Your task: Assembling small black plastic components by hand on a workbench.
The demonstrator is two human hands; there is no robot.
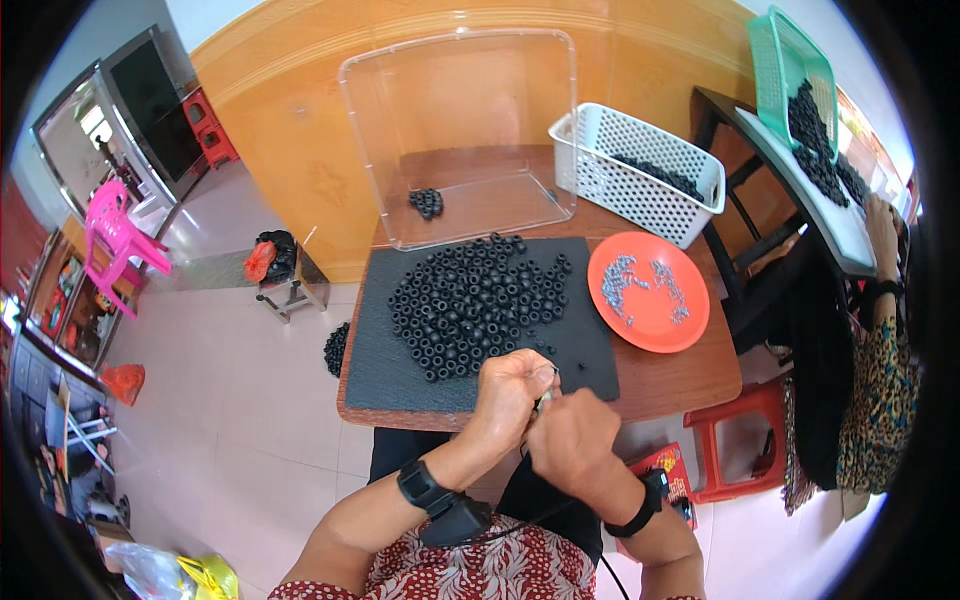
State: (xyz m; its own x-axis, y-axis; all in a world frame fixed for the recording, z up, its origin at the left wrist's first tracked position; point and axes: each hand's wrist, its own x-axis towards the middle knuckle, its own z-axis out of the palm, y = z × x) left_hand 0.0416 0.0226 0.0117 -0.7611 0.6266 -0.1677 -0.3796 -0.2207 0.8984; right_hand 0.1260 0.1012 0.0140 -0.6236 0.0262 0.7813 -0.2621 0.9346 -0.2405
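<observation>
My left hand is closed in a pinch above the near edge of a dark grey board. A tiny dark bit shows at its fingertips, too small to name. Pressed close against it, my right hand makes a fist; something pale peeks out between the two hands, mostly hidden by the fingers. Just beyond my hands, many small black ring-shaped parts with holes lie heaped on the board. To the right, an orange-red plate carries small silvery pieces in two loose groups.
A clear plastic bin stands behind the board, with some black parts inside. Right of it is a white perforated basket of black pieces. At a side table, another person sits near a tipped green basket. A red stool stands below.
</observation>
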